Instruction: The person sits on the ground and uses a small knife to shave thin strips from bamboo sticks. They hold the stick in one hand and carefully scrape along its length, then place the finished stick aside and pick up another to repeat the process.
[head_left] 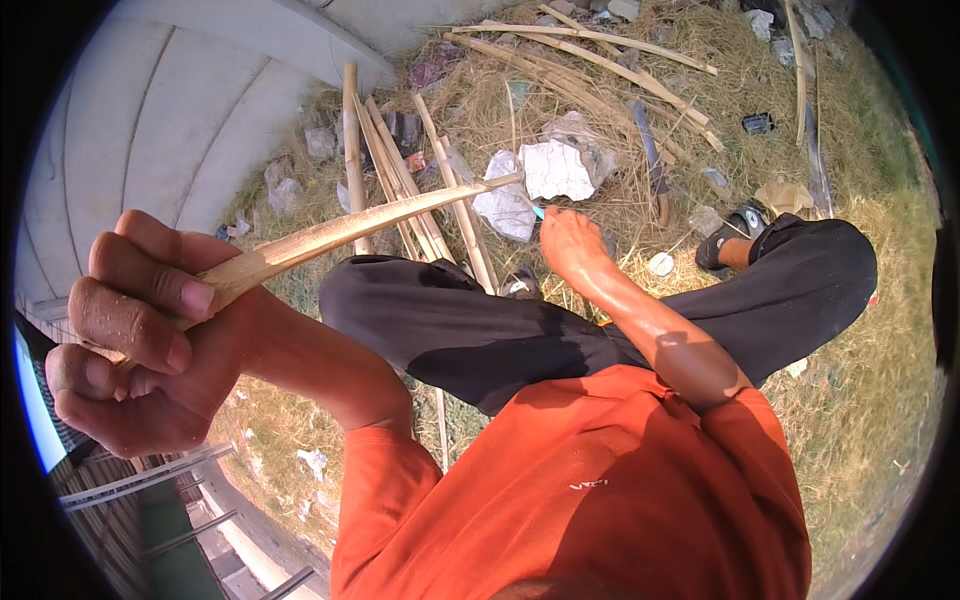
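My left hand (150,330), raised at the left, is closed around one end of a long split bamboo strip (340,228). The strip slants up and right across the view, its pale inner face showing and its far end narrowing. Close to that tip, my right hand (575,245) is closed on a thin tool with a light-blue handle (539,212). Most of the handle is hidden in the fist. The tool's slim working end lies by the strip's tip; whether they touch, I cannot tell.
Several split bamboo pieces (400,185) lean beyond my left knee; longer bamboo poles (600,75) lie farther off on dry grass. White broken slabs (556,170) lie past my hands. A grey panelled wall (170,110) stands at the left. My bent legs (470,320) spread below.
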